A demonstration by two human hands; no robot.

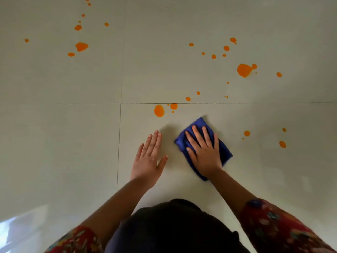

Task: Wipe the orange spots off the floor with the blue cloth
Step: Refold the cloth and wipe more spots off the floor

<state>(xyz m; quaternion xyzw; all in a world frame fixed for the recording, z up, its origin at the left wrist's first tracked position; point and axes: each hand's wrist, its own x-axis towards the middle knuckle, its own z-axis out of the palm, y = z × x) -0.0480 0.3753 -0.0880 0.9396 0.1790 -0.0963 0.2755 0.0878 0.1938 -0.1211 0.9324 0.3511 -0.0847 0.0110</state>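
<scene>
The right hand (204, 154) presses flat, fingers (197, 133) spread, on the folded blue cloth (225, 152), so push it up over the big orange spot (159, 110) while the open left hand (147, 157) leans on the floor (73, 143)

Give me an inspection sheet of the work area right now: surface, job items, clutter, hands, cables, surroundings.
Surface: pale glossy tiled floor, thin grout lines.
Job's things: blue cloth, folded, flat on the floor under the right hand. Many orange spots unwiped, scattered ahead and to the right; nearest spot just beyond the cloth, apart from it; largest spot further off to the right.
Clutter: nothing seen.
Hands: left hand flat on bare floor, fingers straight, beside the cloth, not touching it. Right hand presses the cloth with spread fingers.
Cables: nothing seen.
Surroundings: red patterned sleeves at the bottom edge; bright glare bottom left.
</scene>
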